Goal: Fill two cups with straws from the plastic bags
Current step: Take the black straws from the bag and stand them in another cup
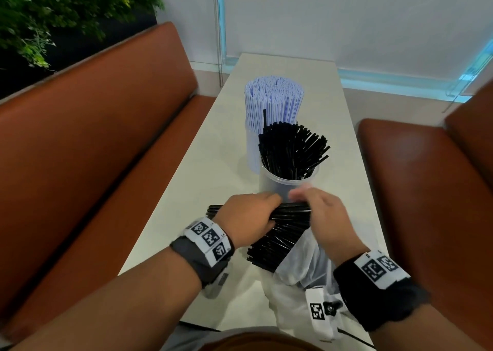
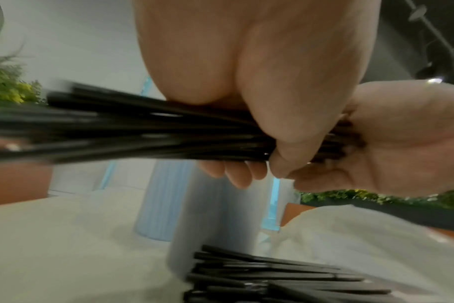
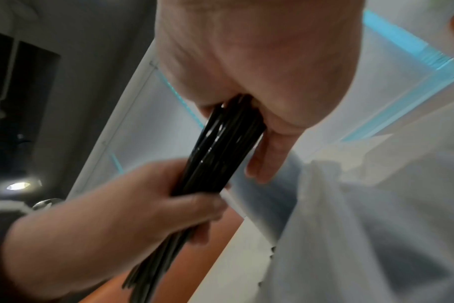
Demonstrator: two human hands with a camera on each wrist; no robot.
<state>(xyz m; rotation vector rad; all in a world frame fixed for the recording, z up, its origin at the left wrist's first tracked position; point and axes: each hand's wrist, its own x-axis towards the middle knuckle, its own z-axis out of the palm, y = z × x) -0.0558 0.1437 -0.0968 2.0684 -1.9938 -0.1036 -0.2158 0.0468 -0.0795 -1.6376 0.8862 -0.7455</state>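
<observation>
Two clear cups stand on the pale table (image 1: 346,185). The far cup (image 1: 250,148) is packed with white straws (image 1: 273,101); the near cup (image 1: 288,184) holds fanned black straws (image 1: 292,150). Just in front of the near cup both hands hold one bundle of black straws (image 1: 290,209) level above the table. My left hand (image 1: 250,217) grips its middle (image 2: 143,131). My right hand (image 1: 317,212) wraps its right end (image 3: 226,147). Below them more black straws (image 1: 274,244) stick out of a clear plastic bag (image 1: 301,276).
Orange-brown bench seats (image 1: 106,148) run along both sides of the narrow table. A green plant (image 1: 53,12) stands behind the left bench. A white blind (image 1: 346,17) covers the window at the table's far end.
</observation>
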